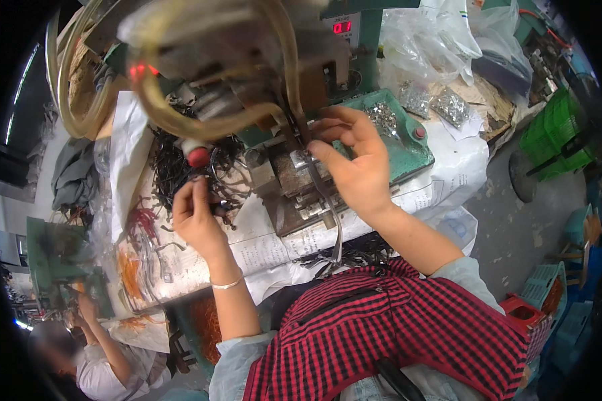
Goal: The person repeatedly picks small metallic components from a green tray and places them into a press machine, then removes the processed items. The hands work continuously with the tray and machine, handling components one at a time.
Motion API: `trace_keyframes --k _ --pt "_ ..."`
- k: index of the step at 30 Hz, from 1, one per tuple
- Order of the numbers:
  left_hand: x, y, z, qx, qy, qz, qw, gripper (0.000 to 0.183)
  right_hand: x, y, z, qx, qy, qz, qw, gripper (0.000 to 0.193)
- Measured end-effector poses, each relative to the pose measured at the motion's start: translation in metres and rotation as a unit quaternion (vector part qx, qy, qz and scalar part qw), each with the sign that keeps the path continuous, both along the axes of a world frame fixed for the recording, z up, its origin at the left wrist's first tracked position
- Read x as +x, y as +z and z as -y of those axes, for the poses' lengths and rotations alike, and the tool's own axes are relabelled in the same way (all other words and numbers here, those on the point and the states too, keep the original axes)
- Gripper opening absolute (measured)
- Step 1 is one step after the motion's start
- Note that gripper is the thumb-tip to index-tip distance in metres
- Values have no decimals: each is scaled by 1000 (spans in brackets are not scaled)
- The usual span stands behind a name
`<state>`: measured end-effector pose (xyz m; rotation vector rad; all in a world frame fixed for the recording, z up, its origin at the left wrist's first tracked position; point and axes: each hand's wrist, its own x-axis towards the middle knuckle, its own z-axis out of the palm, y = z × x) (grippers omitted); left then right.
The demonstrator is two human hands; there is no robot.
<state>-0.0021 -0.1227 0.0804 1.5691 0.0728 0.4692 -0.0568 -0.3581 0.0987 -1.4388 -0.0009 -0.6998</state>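
My right hand (358, 160) is at the press tooling (294, 137), thumb and fingers curled in toward each other beside the die. What lies between its fingertips is hidden. A dark narrow strap (324, 190) runs from the small bright metal die plate (301, 159) over the machine's front edge toward my lap. My left hand (197, 210) is closed in a pinch at the near edge of a tangled heap of black straps (170, 164), just below a red knob (198, 158). Whatever it pinches is too small to name.
A green tray (408, 157) of small metal parts sits right of the press. Bags of metal pieces (451, 108) lie behind it. Yellowish hoses (180, 127) loop before the machine. Red and orange strands (130, 271) lie at left. A co-worker (114, 364) sits lower left.
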Motion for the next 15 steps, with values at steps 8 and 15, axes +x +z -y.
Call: trace_keyframes --k 8,15 --pt "-48 44 43 340 -139 409 835 19 -23 29 4 -51 42 -28 997 40" --pt "-42 43 77 419 -227 490 730 25 9 -70 104 -420 -66 -105 899 26"
